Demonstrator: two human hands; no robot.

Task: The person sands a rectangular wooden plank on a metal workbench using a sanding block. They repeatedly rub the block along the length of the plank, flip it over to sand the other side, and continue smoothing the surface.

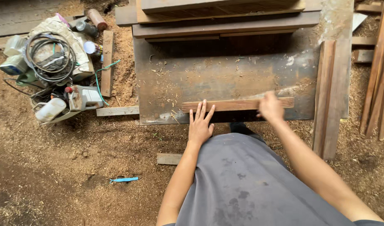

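wood strip (238,104) — flat, reddish — left hand (200,123) pressed on it, grip spread; right hand (270,107) blurred, grip unclear.

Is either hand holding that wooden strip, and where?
The left hand lies flat on the wooden strip's left end. The blurred right hand is on its right part; its grip cannot be told.

A dark, scuffed flat metal-topped desk (225,79) carries a narrow reddish-brown wooden strip (238,104), lying lengthwise along its near edge under the left fingers (201,112). Beyond the fingers, pale wood shavings (175,71) are scattered over the top, and stacked brown wooden planks (225,16) cover the far edge.
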